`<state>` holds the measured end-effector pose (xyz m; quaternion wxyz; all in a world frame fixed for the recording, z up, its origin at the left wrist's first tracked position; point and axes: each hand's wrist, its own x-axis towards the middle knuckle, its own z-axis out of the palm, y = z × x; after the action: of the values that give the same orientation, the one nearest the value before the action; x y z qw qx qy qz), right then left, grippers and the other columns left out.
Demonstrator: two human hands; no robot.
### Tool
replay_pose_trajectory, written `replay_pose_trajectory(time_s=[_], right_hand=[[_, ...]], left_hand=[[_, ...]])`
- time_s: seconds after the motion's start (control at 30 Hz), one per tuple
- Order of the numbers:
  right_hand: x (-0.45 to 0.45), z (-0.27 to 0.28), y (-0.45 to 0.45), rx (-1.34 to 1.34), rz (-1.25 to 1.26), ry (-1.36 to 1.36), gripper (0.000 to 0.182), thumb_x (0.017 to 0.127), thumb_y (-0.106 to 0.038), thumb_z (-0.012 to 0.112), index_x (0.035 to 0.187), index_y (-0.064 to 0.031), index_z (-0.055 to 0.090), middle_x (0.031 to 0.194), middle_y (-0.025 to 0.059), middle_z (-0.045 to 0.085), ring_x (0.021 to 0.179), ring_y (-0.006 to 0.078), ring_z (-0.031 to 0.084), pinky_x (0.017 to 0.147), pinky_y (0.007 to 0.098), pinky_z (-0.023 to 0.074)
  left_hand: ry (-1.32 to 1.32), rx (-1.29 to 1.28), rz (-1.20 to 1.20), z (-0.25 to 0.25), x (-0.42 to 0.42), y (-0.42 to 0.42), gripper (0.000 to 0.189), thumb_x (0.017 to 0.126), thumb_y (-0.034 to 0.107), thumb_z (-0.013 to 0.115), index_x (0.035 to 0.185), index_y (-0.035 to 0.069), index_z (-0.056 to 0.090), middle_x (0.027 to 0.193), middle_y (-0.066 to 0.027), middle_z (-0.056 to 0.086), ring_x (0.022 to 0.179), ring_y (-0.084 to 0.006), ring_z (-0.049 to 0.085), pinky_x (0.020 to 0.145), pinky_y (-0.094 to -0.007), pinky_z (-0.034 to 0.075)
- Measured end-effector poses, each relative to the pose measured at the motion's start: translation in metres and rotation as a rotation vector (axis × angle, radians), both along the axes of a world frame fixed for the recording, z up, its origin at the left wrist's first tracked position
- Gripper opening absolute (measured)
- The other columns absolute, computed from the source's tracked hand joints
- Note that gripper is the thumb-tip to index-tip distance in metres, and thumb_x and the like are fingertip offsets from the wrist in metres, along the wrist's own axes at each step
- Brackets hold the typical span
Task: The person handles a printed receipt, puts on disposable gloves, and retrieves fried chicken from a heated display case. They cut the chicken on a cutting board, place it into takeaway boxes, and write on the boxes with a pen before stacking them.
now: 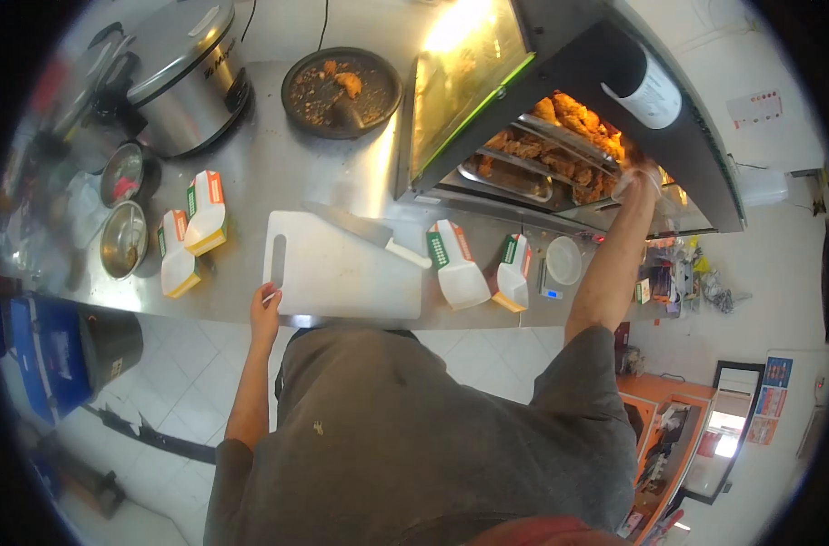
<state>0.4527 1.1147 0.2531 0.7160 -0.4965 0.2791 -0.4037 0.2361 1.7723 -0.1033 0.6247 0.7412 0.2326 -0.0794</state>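
My right hand (638, 179), in a clear plastic glove, reaches into the lit display warmer (455, 147) at its right end, beside pieces of fried chicken (578, 123) on metal trays. The glare and the cabinet edge hide the fingers, so what they touch cannot be told. My bare left hand (267, 300) is at the lower left corner of a white cutting board (346, 273), its fingertips close together by the edge. A cleaver with a white handle (409, 253) lies across the board's upper part. Open cardboard food boxes (463, 283) stand on both sides of the board.
A stone mortar (305, 102) with fried crumbs and a pestle stands behind the board. Large rice cookers (189, 95) and metal bowls (123, 239) are at left. A digital scale (551, 293) with a round plastic container (563, 260) sits at right. Blue crates (49, 362) are on the floor side.
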Motion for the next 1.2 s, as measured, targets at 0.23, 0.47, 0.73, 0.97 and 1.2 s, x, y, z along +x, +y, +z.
replay_pose_trajectory(time_s=[0.23, 0.47, 0.73, 0.97, 1.2], right_hand=[[-0.125, -0.144, 0.212, 0.197, 0.630, 0.137, 0.029, 0.093, -0.018, 0.056, 0.119, -0.0045, 0.057, 0.107, 0.0109, 0.064, 0.099, 0.0265, 0.061, 0.086, 0.0390, 0.0492], [-0.165, -0.393, 0.380, 0.022, 0.976, 0.585, 0.019, 0.079, -0.019, 0.071, 0.089, -0.0042, 0.064, 0.080, 0.0031, 0.061, 0.083, 0.0197, 0.060, 0.076, 0.0339, 0.0507], [-0.112, -0.377, 0.298, -1.871, 0.802, 0.712, 0.036, 0.082, -0.014, 0.057, 0.116, -0.0027, 0.053, 0.090, 0.0189, 0.065, 0.086, 0.0373, 0.063, 0.079, 0.0463, 0.0502], [-0.115, -0.256, 0.341, -1.307, 1.345, 1.094, 0.026, 0.088, -0.016, 0.051, 0.112, -0.0083, 0.054, 0.097, 0.0276, 0.064, 0.089, 0.0447, 0.063, 0.079, 0.0564, 0.0481], [-0.211, -0.299, 0.386, -1.293, 1.401, 1.195, 0.022, 0.093, -0.021, 0.048, 0.101, -0.0013, 0.050, 0.084, 0.0295, 0.062, 0.082, 0.0437, 0.063, 0.069, 0.0551, 0.0489]], left_hand=[[0.013, -0.002, 0.089, -0.021, -0.015, 0.032, 0.037, 0.092, 0.026, 0.063, 0.123, 0.007, 0.056, 0.112, -0.0086, 0.061, 0.090, -0.0139, 0.060, 0.068, -0.0260, 0.046], [0.032, -0.036, 0.054, 0.002, -0.022, 0.044, 0.040, 0.092, 0.026, 0.063, 0.124, 0.006, 0.054, 0.115, -0.0085, 0.061, 0.093, -0.0141, 0.060, 0.069, -0.0261, 0.047], [-0.050, 0.067, 0.039, 0.004, -0.004, 0.065, 0.034, 0.091, 0.022, 0.063, 0.119, 0.003, 0.057, 0.109, -0.0096, 0.064, 0.096, -0.0175, 0.061, 0.075, -0.0292, 0.049], [-0.463, 0.352, -0.200, 0.038, 0.074, 0.002, 0.022, 0.087, 0.015, 0.064, 0.105, 0.002, 0.062, 0.098, -0.0117, 0.065, 0.092, -0.0260, 0.061, 0.082, -0.0365, 0.047], [-0.719, 0.469, -0.750, -0.010, 0.153, -0.109, 0.024, 0.091, 0.033, 0.057, 0.097, 0.011, 0.065, 0.096, -0.0057, 0.062, 0.100, -0.0247, 0.053, 0.088, -0.0392, 0.038]])
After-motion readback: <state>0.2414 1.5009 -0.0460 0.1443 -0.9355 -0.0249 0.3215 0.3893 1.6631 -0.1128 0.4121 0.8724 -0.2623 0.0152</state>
